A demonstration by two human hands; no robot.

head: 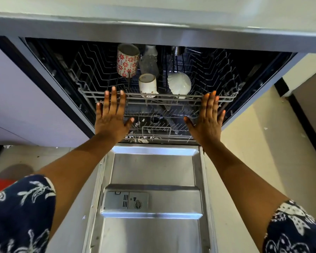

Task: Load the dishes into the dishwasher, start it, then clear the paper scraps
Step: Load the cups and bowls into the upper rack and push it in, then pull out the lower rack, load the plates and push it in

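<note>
Our left hand [110, 117] and right hand [207, 119], fingers straight and spread, grasping nothing, lie against the upper rack [171, 97] front. Inside it sit a flowered mug [127, 61], white cup [147, 84] and bowl [180, 83]. The glass [149, 63] behind is blurred.

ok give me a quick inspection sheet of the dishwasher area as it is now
surface: dishwasher door folded down flat, bare steel, detergent box on it
job's things: upper rack holds a flowered mug, a glass, a white cup and a white bowl
clutter: pale scraps lying in the lower rack
grippers: left hand and right hand flat, fingers straight, at the upper rack's front rail
cables: nothing seen
surroundings: counter above, cabinet at left, tiled floor at right
</note>
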